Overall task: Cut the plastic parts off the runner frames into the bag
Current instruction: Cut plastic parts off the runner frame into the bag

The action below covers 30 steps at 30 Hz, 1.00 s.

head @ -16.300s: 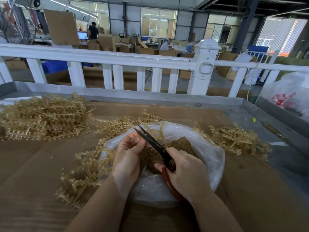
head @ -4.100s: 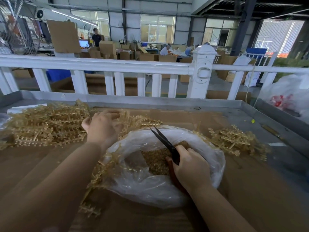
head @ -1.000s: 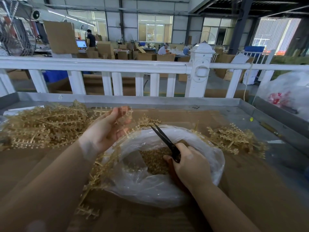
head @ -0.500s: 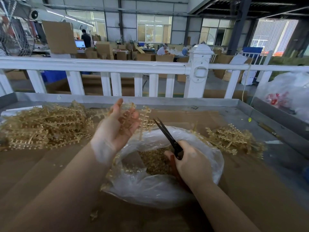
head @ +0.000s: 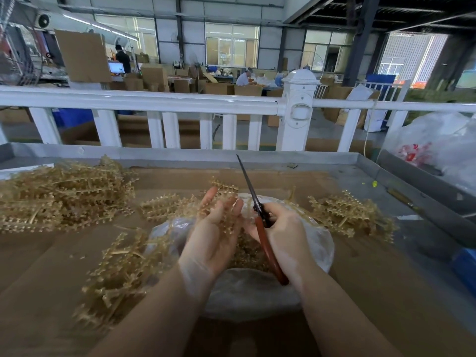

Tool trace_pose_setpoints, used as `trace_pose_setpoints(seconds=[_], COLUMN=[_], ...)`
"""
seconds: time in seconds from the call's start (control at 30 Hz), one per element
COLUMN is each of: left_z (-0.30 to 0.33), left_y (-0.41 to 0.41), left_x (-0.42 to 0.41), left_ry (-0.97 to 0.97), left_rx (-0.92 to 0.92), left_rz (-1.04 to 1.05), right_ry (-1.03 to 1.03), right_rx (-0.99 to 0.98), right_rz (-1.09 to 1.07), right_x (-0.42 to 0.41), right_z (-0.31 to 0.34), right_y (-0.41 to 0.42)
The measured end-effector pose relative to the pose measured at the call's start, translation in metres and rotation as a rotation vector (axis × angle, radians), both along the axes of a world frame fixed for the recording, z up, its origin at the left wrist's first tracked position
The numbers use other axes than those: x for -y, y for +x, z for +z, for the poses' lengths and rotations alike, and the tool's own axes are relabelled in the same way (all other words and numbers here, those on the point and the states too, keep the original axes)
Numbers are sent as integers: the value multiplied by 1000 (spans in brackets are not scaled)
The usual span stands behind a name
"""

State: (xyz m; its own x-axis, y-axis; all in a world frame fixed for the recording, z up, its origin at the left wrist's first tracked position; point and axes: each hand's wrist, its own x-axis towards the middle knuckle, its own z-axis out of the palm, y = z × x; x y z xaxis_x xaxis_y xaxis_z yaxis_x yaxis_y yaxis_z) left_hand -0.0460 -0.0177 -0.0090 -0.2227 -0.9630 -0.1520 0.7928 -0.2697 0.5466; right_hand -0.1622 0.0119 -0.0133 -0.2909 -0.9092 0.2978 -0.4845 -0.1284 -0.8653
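Observation:
My left hand (head: 213, 235) holds a golden plastic runner frame (head: 228, 211) in its palm, fingers up, over the clear plastic bag (head: 247, 295). My right hand (head: 284, 233) grips scissors (head: 257, 215) with red-brown handles; the dark blades are together and point up and away. Cut golden parts (head: 247, 253) fill the bag's mouth between my hands. A large pile of runner frames (head: 61, 194) lies at the left, a smaller pile (head: 353, 215) at the right, and more frames (head: 118, 269) lie blurred beside the bag at lower left.
The work surface is brown cardboard (head: 386, 292) inside a grey metal tray with a raised rim (head: 180, 153). A white railing (head: 154, 104) runs behind it. A large white bag (head: 443, 145) sits at far right, a blue thing (head: 466, 264) at the right edge.
My left hand has carried the runner frame from the left pile to the bag's mouth beside my right hand. The scissors have tipped more upright.

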Motion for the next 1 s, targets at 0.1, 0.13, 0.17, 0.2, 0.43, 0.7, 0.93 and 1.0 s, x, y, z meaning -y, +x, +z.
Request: trace_pose_setpoints(seconds=[0.1, 0.13, 0.17, 0.2, 0.43, 0.7, 0.93, 1.0], left_z=[-5, -5, -3, -2, 4, -2, -4, -2], left_y=[17, 24, 30, 34, 36, 36, 23, 23], left_x=[-1, -1, -1, 0, 5, 5, 3, 2], left_ry=[-93, -79, -55, -31, -63, -42, -112, -123], left_rx=[132, 138, 126, 136, 470, 357, 478, 484], left_rz=[-117, -153, -181, -194, -235, -326, -217, -229], right_ry=[-4, 0, 3, 3, -34, -110, -143, -135], right_rx=[-3, -21, -40, -54, -70, 130, 116, 117], right_rz=[-45, -59, -71, -80, -85, -49, -31, -24], right_x=[2, 1, 1, 0, 0, -3, -1, 0], right_z=[-1, -1, -2, -2, -8, -4, -5, -5], right_y=[-6, -9, -11, -14, -14, -12, -6, -4])
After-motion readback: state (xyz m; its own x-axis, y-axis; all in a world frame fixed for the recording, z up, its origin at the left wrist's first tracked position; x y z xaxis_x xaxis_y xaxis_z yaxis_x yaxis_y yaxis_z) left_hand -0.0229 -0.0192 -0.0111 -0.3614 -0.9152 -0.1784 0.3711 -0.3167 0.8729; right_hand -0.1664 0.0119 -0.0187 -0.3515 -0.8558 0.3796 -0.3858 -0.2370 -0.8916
